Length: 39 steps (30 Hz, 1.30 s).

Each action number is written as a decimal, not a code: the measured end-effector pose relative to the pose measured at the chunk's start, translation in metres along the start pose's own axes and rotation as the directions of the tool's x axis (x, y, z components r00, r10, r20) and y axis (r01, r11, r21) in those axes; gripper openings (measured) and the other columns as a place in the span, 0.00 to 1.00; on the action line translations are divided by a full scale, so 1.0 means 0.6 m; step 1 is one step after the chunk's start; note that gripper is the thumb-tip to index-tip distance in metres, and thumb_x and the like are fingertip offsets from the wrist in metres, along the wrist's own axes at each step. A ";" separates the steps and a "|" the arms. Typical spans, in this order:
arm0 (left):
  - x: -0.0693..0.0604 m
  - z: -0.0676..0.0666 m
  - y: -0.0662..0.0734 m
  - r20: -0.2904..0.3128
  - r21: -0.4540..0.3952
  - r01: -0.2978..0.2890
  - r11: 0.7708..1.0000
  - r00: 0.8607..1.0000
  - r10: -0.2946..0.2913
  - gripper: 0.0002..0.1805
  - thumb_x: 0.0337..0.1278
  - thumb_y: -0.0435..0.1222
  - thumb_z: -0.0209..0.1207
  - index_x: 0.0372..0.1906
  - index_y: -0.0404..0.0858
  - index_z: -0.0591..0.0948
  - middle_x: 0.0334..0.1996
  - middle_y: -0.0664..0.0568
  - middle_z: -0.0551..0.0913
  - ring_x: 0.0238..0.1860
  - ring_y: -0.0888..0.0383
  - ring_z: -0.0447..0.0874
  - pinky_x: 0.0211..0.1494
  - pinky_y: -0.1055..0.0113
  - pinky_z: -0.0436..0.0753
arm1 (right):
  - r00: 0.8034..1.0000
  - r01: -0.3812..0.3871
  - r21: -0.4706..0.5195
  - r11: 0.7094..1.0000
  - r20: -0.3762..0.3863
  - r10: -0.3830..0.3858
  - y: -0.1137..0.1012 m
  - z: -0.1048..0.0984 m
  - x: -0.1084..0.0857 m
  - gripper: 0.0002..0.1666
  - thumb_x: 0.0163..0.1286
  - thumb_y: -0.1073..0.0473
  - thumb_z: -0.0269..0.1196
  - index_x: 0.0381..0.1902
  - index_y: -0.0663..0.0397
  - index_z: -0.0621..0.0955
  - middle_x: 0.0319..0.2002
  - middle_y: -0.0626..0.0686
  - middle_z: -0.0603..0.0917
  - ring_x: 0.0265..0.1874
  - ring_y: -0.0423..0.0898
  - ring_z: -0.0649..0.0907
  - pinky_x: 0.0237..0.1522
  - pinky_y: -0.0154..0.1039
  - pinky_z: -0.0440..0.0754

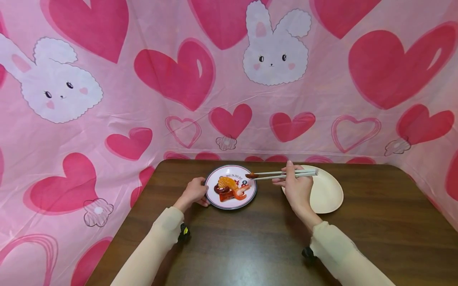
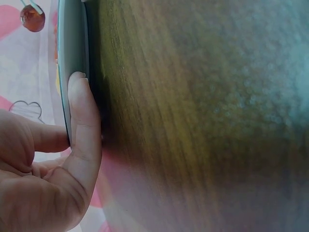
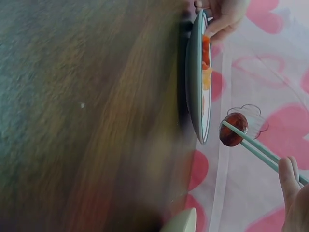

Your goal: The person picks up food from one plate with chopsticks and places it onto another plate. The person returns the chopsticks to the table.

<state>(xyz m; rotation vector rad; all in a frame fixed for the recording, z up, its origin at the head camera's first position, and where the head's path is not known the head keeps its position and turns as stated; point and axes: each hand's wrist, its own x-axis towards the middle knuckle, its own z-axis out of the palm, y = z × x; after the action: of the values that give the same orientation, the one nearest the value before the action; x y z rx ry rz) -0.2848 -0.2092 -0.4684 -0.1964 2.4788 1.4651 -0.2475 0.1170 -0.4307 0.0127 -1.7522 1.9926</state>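
My left hand (image 1: 195,192) grips the left rim of a round white plate (image 1: 232,205) with a dark edge. Thumb and fingers pinch that rim in the left wrist view, with a finger under the plate (image 2: 73,43). On it lie a ribbed orange-yellow piece (image 1: 228,182), a shrimp (image 1: 242,193) and dark red-brown food pieces (image 1: 225,196). My right hand (image 1: 298,190) holds pale green chopsticks (image 1: 272,177). Their tips pinch a glossy brown food piece (image 3: 233,129), which hangs above the plate's right edge, apart from it in the right wrist view.
A cream, rounded dish (image 1: 327,196) stands on the right, partly behind my right hand and forearm. Both dishes are on a dark wooden table (image 1: 243,246). A pink cloth with hearts and rabbits (image 1: 236,91) hangs behind and beside the table.
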 end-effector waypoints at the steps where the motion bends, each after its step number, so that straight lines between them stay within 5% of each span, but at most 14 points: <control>1: 0.000 0.000 0.000 0.000 0.001 -0.002 1.000 1.000 0.002 0.27 0.79 0.31 0.54 0.76 0.27 0.65 0.35 0.35 0.81 0.19 0.51 0.84 0.26 0.59 0.91 | 1.000 0.002 -0.005 1.000 0.002 -0.002 0.000 0.002 0.000 0.26 0.84 0.52 0.58 0.41 0.77 0.80 0.35 0.78 0.83 0.19 0.50 0.89 0.28 0.44 0.91; 12: -0.002 -0.001 -0.001 -0.003 -0.003 -0.009 1.000 1.000 0.009 0.27 0.79 0.30 0.53 0.76 0.27 0.65 0.35 0.35 0.81 0.19 0.51 0.84 0.26 0.58 0.91 | 1.000 0.014 -0.051 0.999 0.024 -0.013 0.008 0.022 -0.001 0.25 0.84 0.51 0.58 0.41 0.73 0.80 0.34 0.74 0.85 0.19 0.45 0.89 0.27 0.42 0.91; 26: -0.004 -0.001 0.001 0.000 -0.009 -0.003 1.000 1.000 0.003 0.28 0.79 0.30 0.53 0.76 0.27 0.64 0.36 0.35 0.81 0.19 0.51 0.84 0.26 0.58 0.91 | 0.998 0.027 -0.117 0.993 0.059 -0.020 0.026 0.047 -0.005 0.25 0.83 0.48 0.59 0.39 0.69 0.82 0.28 0.63 0.87 0.20 0.52 0.89 0.26 0.43 0.91; 39: -0.005 0.000 0.000 -0.004 -0.006 -0.009 1.000 1.000 0.009 0.28 0.79 0.30 0.53 0.76 0.27 0.64 0.36 0.35 0.81 0.19 0.51 0.84 0.26 0.59 0.91 | 0.993 0.083 -0.156 0.984 0.093 -0.069 0.033 0.067 -0.009 0.24 0.83 0.48 0.59 0.38 0.67 0.82 0.28 0.65 0.87 0.21 0.59 0.89 0.25 0.44 0.91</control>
<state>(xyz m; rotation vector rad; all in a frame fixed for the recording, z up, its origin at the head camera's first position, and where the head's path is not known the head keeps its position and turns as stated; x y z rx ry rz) -0.2816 -0.2096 -0.4676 -0.1897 2.4822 1.4771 -0.2621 0.0767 -0.4435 0.1139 -1.9322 1.8181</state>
